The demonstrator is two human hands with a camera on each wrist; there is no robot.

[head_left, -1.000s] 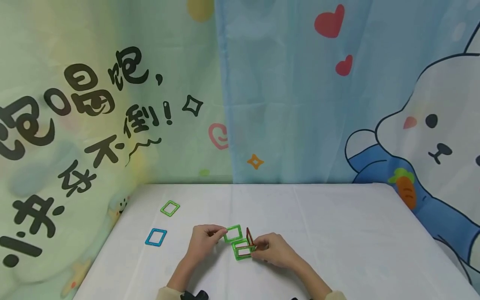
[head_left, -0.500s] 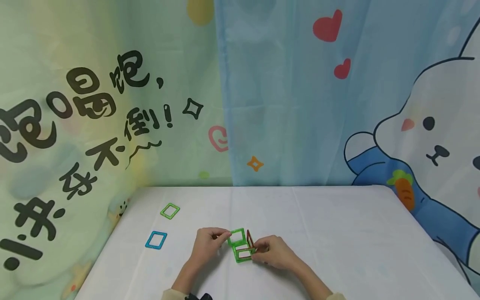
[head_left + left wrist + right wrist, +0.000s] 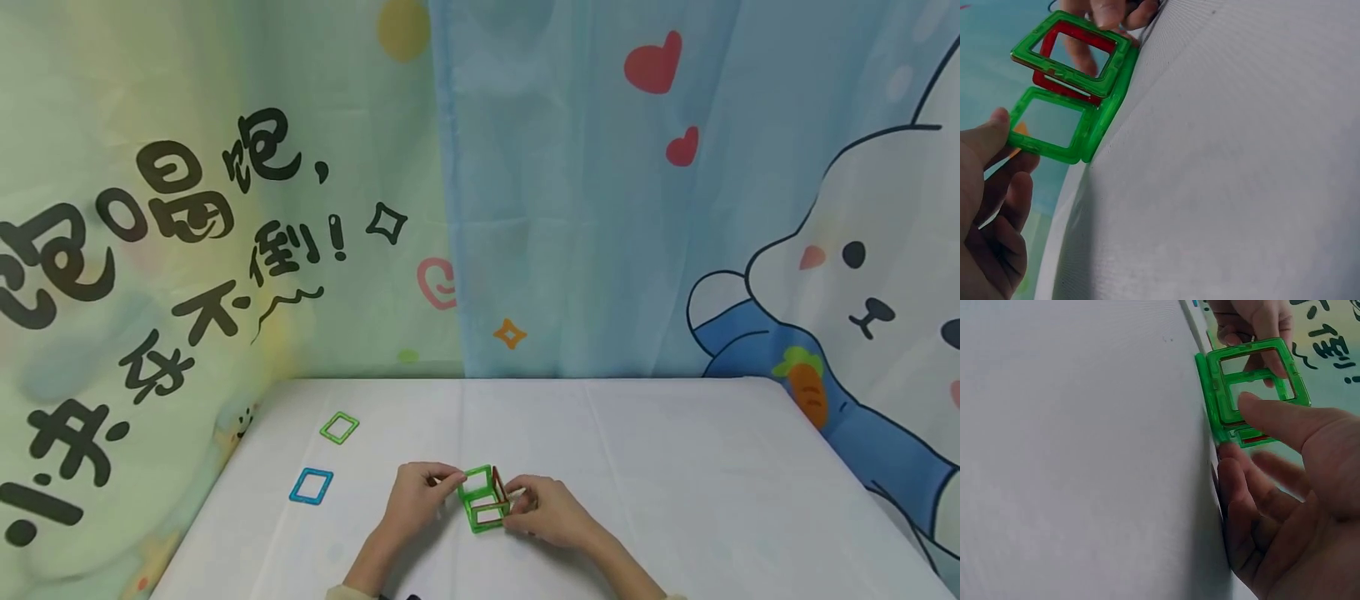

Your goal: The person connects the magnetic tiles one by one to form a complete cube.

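Several square magnetic tiles with open centres form a small structure at the middle of the white table. A green base tile [image 3: 1110,112] lies flat, with a red tile [image 3: 498,483] standing on its right side and a green front tile [image 3: 1054,74] upright nearest the person. My left hand [image 3: 420,497] pinches the left edge of another green tile [image 3: 1054,150], whose far edge meets the base. From the right, my right hand [image 3: 553,511] holds the structure, its thumb on the green front tile and fingers low by the base. Those fingertips are partly hidden in the head view.
On the left of the white table [image 3: 645,467] lie a loose green tile [image 3: 330,437] and, nearer, a blue tile [image 3: 304,501]. A printed curtain [image 3: 555,250] hangs behind the table's far edge.
My left hand has moved slightly right, bringing its green tile closer in against the structure. The right hand has stayed in place, and the head view has tilted up a little.
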